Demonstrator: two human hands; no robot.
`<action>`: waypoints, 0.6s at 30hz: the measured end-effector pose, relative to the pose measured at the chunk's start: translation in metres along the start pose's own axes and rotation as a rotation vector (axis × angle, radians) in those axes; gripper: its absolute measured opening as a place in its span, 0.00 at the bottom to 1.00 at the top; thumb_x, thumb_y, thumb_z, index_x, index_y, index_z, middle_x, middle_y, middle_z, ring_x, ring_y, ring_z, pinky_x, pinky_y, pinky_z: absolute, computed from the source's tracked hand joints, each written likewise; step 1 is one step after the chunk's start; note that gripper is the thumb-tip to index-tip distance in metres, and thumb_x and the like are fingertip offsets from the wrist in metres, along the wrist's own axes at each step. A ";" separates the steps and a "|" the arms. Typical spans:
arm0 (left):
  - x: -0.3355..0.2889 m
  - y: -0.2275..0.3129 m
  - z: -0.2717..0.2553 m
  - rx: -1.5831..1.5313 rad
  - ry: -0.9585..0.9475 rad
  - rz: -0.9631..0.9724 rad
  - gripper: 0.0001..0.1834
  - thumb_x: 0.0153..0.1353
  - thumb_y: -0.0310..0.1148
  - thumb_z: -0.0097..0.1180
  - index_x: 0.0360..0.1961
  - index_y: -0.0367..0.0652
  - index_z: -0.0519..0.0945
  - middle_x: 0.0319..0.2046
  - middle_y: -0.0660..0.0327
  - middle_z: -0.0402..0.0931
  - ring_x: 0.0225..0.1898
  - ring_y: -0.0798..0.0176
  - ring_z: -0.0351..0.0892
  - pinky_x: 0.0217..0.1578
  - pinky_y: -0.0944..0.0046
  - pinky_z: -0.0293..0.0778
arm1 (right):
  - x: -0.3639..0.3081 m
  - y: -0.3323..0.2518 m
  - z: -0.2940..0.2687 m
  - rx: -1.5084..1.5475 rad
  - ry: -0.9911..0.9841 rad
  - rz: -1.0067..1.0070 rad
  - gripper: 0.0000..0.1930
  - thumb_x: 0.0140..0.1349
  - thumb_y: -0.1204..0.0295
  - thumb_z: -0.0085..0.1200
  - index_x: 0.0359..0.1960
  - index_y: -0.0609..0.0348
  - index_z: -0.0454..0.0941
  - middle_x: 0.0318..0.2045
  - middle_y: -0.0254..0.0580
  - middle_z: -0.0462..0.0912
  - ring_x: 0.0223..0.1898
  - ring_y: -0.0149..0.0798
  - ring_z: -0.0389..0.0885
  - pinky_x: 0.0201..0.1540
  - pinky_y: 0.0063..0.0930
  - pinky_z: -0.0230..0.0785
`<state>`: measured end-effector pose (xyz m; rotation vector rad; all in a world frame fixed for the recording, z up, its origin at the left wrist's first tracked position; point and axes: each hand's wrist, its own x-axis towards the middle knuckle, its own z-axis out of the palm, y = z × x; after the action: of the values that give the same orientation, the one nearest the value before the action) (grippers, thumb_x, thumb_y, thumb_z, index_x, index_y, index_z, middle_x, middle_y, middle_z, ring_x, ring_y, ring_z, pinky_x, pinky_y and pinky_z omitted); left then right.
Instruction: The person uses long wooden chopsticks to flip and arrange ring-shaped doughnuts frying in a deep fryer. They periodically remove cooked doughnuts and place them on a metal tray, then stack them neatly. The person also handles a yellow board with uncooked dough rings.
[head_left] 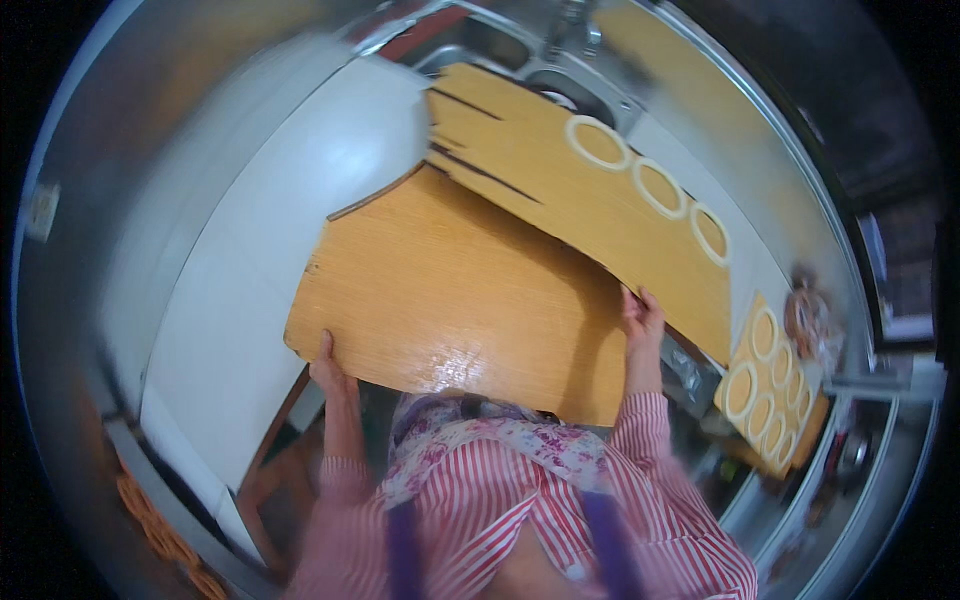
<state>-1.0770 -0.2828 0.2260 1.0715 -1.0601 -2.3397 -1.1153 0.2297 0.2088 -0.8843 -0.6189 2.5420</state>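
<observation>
At the far left, past the counter [240,250], an orange twisty thing [165,535] sits low down, too blurry to name. Next comes the person's left hand [328,365], which grasps the near left corner of a plain board [440,280], thumb on top. This big wooden board sticks out past the counter's near edge, toward the person's flowery apron [440,455]. A sink [480,45] is set in at the counter's far edge. A cracked board [500,150] lies over the far part of the plain board, its far side reaching the sink, with long dark splits at its left end and three pale rings [638,180] along its far edge. The right hand [643,320] has bent fingers where the cracked board's near edge meets the plain board's right edge; whether it grasps one or both, one cannot tell. At the far right, a small board [746,352] holds more pale rings. If the boards tip, the cracked one could slide and its rings could slip off the far edge. A hard pull or bend could make the splits longer. No brand, label or writing can be read anywhere.
</observation>
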 end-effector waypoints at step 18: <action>-0.021 0.155 -0.298 -0.382 0.748 0.466 0.21 0.55 0.24 0.56 0.50 0.34 0.69 0.46 0.53 0.73 0.45 0.54 0.75 0.43 0.54 0.76 | 0.111 -0.018 -0.103 -0.853 -0.263 0.223 0.19 0.66 0.67 0.41 0.51 0.72 0.66 0.47 0.53 0.72 0.48 0.40 0.73 0.49 0.27 0.72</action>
<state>-0.8352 -0.5164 0.2251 1.2239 -0.4764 -1.4835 -1.1258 0.3272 0.0914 -0.8931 -1.8591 2.5925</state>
